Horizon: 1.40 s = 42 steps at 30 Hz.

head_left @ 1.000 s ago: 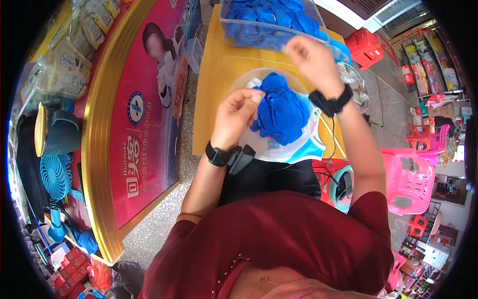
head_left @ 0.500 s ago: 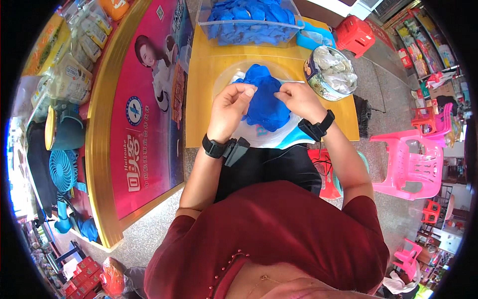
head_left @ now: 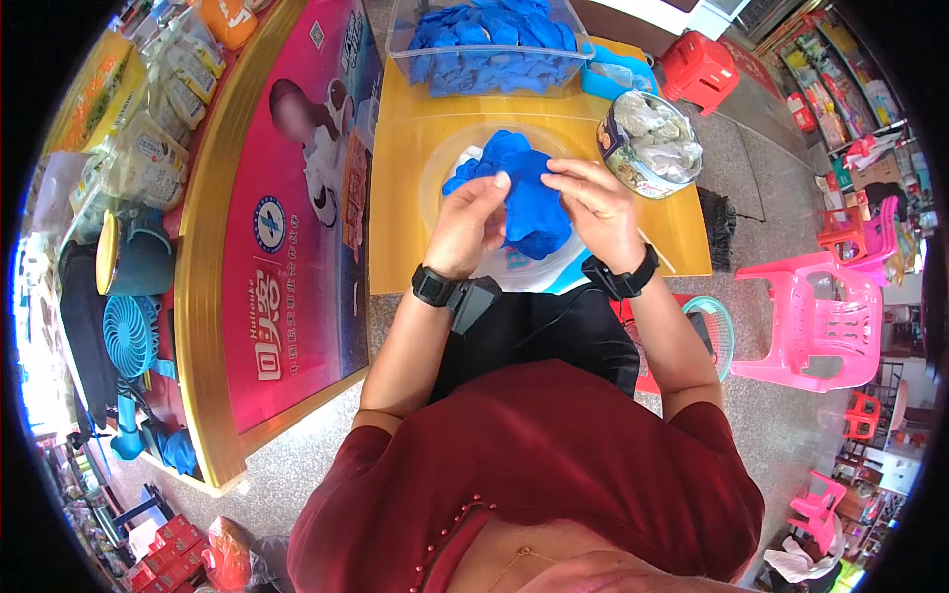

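Observation:
My left hand (head_left: 480, 203) pinches the near left part of a crumpled blue piece of thin, soft material (head_left: 524, 188), its thumb on top. My right hand (head_left: 575, 188) grips the right side of the same piece with curled fingers. More blue material lies beneath, on a white and light-blue cloth (head_left: 549, 277) and a round pale translucent mat or tray (head_left: 438, 168) on the yellow table (head_left: 400, 198). I cannot make out whether the blue pieces are gloves.
A clear bin (head_left: 489, 54) of blue pieces, a blue container (head_left: 623, 79) and a round tin (head_left: 647, 148) with crumpled pale material share the table. Left is a gold-edged counter (head_left: 198, 326); right are a pink chair (head_left: 811, 326) and red stools (head_left: 697, 69).
My right hand has come down from above onto the right side of the blue material. Over the last half second, the held piece has been folded or turned between both hands.

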Motion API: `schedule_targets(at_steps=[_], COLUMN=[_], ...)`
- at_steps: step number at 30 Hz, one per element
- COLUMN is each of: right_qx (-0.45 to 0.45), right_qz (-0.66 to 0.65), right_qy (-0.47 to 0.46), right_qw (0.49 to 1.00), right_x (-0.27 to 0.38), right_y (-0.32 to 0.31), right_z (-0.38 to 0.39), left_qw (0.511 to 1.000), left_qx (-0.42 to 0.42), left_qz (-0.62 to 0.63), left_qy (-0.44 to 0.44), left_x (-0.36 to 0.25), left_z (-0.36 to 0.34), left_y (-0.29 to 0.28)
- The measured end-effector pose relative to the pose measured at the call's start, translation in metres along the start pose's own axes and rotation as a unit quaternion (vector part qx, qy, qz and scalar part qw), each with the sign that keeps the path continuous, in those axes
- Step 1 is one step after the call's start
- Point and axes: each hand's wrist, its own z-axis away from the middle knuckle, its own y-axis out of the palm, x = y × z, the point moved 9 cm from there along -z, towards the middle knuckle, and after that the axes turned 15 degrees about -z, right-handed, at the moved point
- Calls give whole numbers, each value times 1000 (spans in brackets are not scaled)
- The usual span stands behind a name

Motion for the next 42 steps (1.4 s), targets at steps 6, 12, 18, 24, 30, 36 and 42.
schedule_targets(at_steps=[6,12,18,24,30,36,42], right_qx=[-104,-95,-92,-148,-169,-170,-188], right_qz=[-224,-384,-415,22,-174,-370,-257], right_qy=[243,306,354,145,180,208,213], right_qw=[938,866,833,978,953,889,924], right_x=[-38,-49,-49,-8,-28,-35,-36], right_y=[7,29,36,11,39,49,35], right_z=[22,28,30,20,34,37,40], left_qw=[992,982,985,974,985,986,992], left_qx=[-45,-85,-73,-126,-86,-64,-42], left_qz=[-82,-128,-68,-99,-37,-8,18], left_qy=[86,110,138,160,147,153,120], left_x=[-11,-14,-24,-25,-22,-18,-20], left_z=[2,5,4,7,4,3,5], left_y=[-6,1,-9,-11,-3,-4,-1])
